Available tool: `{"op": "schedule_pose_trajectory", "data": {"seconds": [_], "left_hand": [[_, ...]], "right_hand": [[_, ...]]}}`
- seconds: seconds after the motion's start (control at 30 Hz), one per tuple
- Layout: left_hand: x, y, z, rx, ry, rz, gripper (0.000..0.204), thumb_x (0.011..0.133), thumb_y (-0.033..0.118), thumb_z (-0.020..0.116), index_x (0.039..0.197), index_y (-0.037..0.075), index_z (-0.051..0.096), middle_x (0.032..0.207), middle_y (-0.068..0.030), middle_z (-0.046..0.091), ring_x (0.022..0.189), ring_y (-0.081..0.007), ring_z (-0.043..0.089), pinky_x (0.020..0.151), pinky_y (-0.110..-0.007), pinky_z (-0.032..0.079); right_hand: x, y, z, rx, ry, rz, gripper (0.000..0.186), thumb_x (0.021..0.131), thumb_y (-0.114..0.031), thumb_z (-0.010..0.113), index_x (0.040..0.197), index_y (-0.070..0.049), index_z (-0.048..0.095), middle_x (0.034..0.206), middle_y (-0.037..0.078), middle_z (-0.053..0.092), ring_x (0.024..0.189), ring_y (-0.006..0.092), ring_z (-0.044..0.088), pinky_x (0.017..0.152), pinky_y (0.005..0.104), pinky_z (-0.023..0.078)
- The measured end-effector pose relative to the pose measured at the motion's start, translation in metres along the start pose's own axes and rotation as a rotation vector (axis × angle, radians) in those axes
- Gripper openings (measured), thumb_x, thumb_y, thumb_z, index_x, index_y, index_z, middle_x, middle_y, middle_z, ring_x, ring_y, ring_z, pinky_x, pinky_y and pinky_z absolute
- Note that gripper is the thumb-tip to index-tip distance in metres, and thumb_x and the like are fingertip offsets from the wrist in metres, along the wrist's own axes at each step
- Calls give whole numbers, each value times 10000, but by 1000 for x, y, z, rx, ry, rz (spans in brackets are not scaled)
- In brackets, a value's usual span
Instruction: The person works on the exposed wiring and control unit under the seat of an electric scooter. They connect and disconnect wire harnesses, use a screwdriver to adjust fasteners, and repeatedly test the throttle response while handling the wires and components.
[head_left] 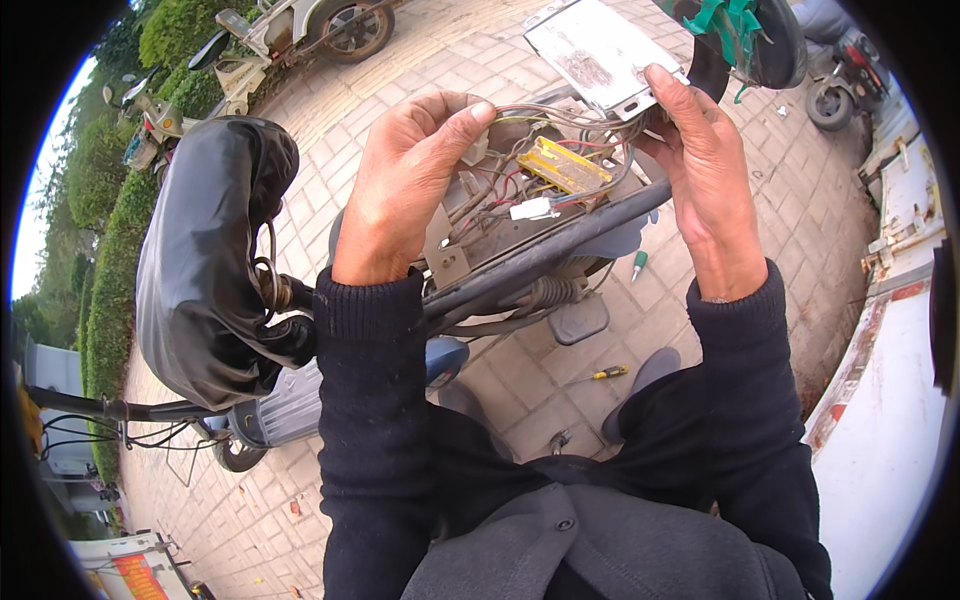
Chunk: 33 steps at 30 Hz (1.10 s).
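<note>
My right hand [703,185] grips one end of a flat silver metal box [600,65], thumb on top and fingers underneath. A bundle of thin coloured wires [560,112] runs from that end across to my left hand [405,180], which pinches it between thumb and fingertips. Below both hands lies the opened compartment of an electric bike, full of tangled leads. In it are a yellow-edged part [563,165] and a white plug connector [533,208]. The black frame tube [560,242] passes along the compartment's near side.
A black-covered bulky part [210,260] of the bike stands at left. Green tape wraps a black part [728,22] at far right. On the paving lie a yellow-handled screwdriver [610,372] and a green-handled one [639,262]. A white vehicle side [890,400] borders the right.
</note>
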<state>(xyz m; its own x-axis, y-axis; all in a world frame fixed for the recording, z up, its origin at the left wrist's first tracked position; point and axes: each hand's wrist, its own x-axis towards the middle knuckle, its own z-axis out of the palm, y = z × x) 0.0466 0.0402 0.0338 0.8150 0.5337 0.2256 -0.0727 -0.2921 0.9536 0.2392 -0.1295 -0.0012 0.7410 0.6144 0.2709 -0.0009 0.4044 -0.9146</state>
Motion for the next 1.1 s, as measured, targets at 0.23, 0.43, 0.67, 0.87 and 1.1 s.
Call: {"op": "schedule_pose_trajectory", "data": {"seconds": [0.23, 0.43, 0.67, 0.87, 1.1], "left_hand": [[12, -6, 1, -130, 63, 3, 281, 1032, 212, 670, 1157, -39, 655, 1054, -144, 762, 923, -164, 741, 848, -300, 593], [19, -7, 7, -196, 128, 1, 266, 1029, 206, 674, 1157, -27, 662, 1057, -165, 767, 926, -189, 754, 815, -320, 605], [15, -2, 7, -190, 80, 42, 239, 1031, 185, 671, 1156, -19, 664, 1092, -177, 764, 970, -210, 764, 861, -336, 624], [11, -1, 7, -170, 70, 91, 250, 1022, 189, 686, 1145, -28, 669, 1062, -151, 765, 931, -184, 755, 865, -314, 606], [4, -4, 0, -13, -31, 66, 378, 1001, 250, 718, 1230, -46, 665, 1023, -67, 739, 951, -103, 661, 843, -239, 512]], "right_hand": [[4, 1, 5, 21, 23, -12, 499, 927, -404, 797, 1154, 22, 668, 1066, 95, 712, 984, 178, 679, 949, 366, 539], [8, 3, 6, -3, 49, -4, 495, 905, -419, 817, 1124, 5, 684, 1008, 75, 723, 927, 159, 686, 894, 324, 545], [10, 3, 4, -5, 67, -5, 505, 906, -433, 810, 1138, -1, 693, 1012, 67, 730, 902, 160, 692, 860, 325, 553], [10, 3, -1, 5, 62, -9, 524, 930, -435, 782, 1210, -3, 689, 1049, 76, 735, 928, 167, 699, 882, 342, 554], [14, 7, -6, 0, 115, 11, 543, 927, -418, 791, 1223, 22, 676, 1093, 106, 729, 996, 187, 706, 949, 377, 558]]}}
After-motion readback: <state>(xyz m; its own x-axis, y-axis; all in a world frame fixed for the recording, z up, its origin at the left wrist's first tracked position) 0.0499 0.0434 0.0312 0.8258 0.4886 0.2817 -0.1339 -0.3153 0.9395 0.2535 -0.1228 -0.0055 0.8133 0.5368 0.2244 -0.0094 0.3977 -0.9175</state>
